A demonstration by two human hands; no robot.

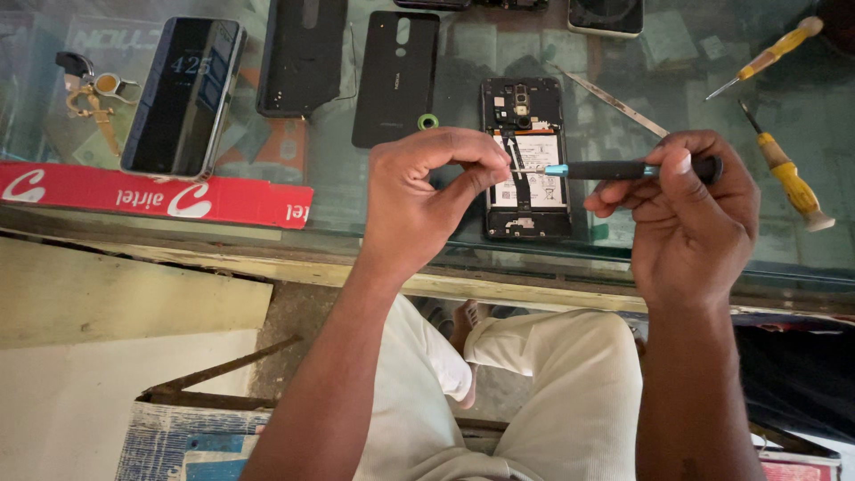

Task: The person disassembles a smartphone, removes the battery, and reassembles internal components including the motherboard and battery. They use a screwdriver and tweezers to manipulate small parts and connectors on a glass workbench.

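Two hands meeting above the glass table (374, 191), working one black-handled screwdriver (623, 169) between them. Right hand (690, 223) curled around the handle, thumb and forefinger pressed onto it, remaining fingers folded beneath. Left hand (419, 200) pinched shut at the screwdriver's metal tip, thumb and forefinger tips pressed together there; whether some small part sits in that pinch, cannot tell. Screwdriver held level, blue collar near the tip, running from 9 o'clock to 3 o'clock between the hands. Directly below and behind the tip, flat on the table: opened phone (527, 160), back removed, white-labelled battery and circuit board exposed. At 10 o'clock from that phone, black back cover (394, 80), with small green ring (428, 121) just beside its lower corner. Further toward 9 o'clock, dark phone case (301, 55), then intact phone (183, 98) with lit screen. At 2 o'clock, metal tweezers (614, 102); at 3 o'clock, two yellow-handled screwdrivers (788, 174). Along the table's near edge at 8 o'clock, red strip (151, 196).
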